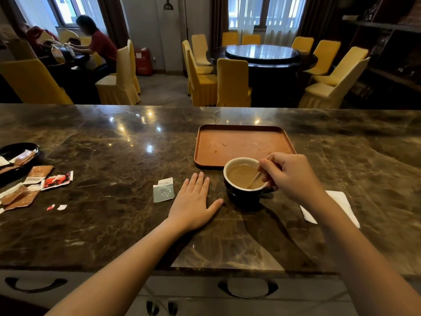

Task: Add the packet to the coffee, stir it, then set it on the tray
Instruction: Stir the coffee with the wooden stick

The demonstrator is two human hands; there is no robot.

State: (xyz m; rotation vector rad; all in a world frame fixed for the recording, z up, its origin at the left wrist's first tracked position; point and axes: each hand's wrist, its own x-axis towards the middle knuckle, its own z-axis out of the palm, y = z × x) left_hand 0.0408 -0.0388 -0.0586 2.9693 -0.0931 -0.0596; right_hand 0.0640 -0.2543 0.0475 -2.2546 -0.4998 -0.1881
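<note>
The dark coffee cup [245, 179], white inside and filled with pale, milky coffee, stood on the marble counter [114, 224] just in front of the near edge of the brown tray [241, 137], its rim overlapping that edge in the view. A thin stir stick [256, 179] slanted down into the liquid. The right hand [289, 174] hung over the cup's right side, fingertips pinched together on the upper end of the stick. The cup's handle poked out beneath that hand.

Just left of the cup, the left hand [193, 201] lay palm-down on the counter, fingers straight and close together, thumb spread toward the cup. Beside its fingers lay a torn-open grey-green packet [163, 189], flat on the stone. A white napkin [341, 204] sat under the right forearm. Well to the left, torn brown and red sachets [36, 183] were scattered beside a black dish [20, 148] holding more.
</note>
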